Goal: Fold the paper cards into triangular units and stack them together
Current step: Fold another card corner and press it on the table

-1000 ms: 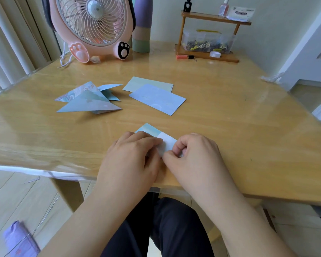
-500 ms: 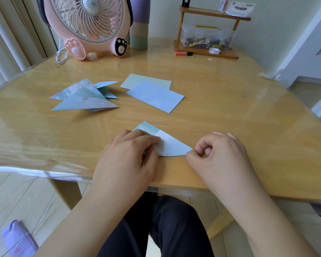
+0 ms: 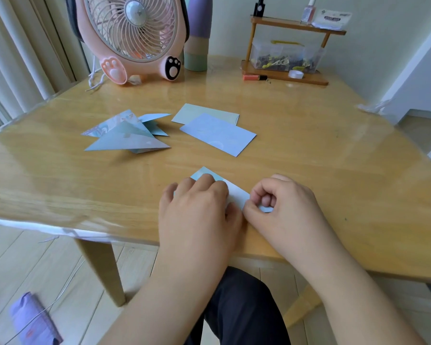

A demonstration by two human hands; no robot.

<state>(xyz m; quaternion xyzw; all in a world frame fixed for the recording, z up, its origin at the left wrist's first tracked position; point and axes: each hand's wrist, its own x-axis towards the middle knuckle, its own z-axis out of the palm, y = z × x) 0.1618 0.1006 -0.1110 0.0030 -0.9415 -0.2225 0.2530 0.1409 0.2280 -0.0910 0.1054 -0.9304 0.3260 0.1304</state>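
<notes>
A light blue and white paper card (image 3: 237, 192), partly folded, lies near the table's front edge. My left hand (image 3: 197, 207) presses flat on its left part and hides most of it. My right hand (image 3: 284, 207) has its fingers curled, and its thumb and forefinger pinch the card's right tip along the fold. A pile of folded blue triangular units (image 3: 127, 138) rests on the table to the far left. Two flat cards lie beyond my hands, a blue one (image 3: 217, 135) overlapping a pale green one (image 3: 202, 113).
The wooden table (image 3: 309, 150) carries a pink fan (image 3: 135, 38) and a tall pastel bottle (image 3: 197, 33) at the back. A small wooden shelf (image 3: 284, 75) with a clear box stands back right, with an orange marker (image 3: 254, 77) beside it.
My right hand slid right along the card to its tip, then came back left, and now pinches the fold. My left hand stayed pressed on the card.
</notes>
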